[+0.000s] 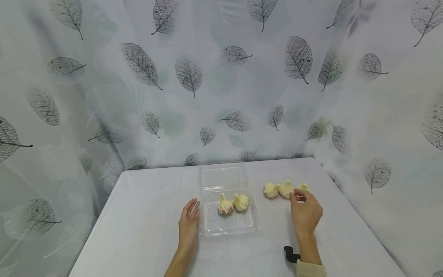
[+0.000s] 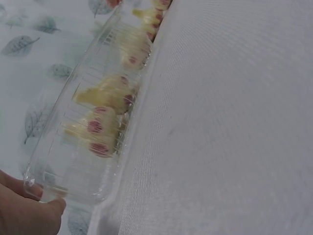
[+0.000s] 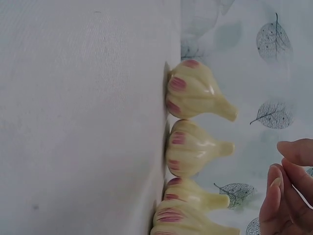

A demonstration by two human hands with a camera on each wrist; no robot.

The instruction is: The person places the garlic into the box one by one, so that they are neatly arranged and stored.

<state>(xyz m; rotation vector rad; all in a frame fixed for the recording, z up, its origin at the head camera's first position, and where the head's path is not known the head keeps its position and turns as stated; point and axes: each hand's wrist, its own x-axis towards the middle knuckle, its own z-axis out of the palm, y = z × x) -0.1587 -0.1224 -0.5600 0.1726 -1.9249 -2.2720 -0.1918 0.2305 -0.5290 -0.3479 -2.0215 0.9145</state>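
Note:
Two garlic bulbs [image 1: 225,206] with pinkish patches sit in the base of a clear plastic clamshell box [image 1: 212,227], whose lid lies folded back. My left hand [image 1: 189,222] stands beside the box's left wall, fingers relaxed. Its thumb [image 2: 55,208] and a fingertip are right at the box corner in the left wrist view. Right of the box stands a row of several garlic bulbs [image 3: 195,95]. My right hand [image 1: 306,212] hovers at the near side of this row. Its fingers bend loosely, the thumb [image 3: 296,151] near them, with nothing held; it partly hides the row in the head view.
The open lid [image 1: 222,177] lies flat toward the back of the white-covered table [image 1: 149,215]. A leaf-printed curtain [image 1: 221,92] hangs behind the table and along its sides. A black curved piece [image 1: 291,254] sticks out at my right wrist, beside a beige sleeve [image 1: 310,269].

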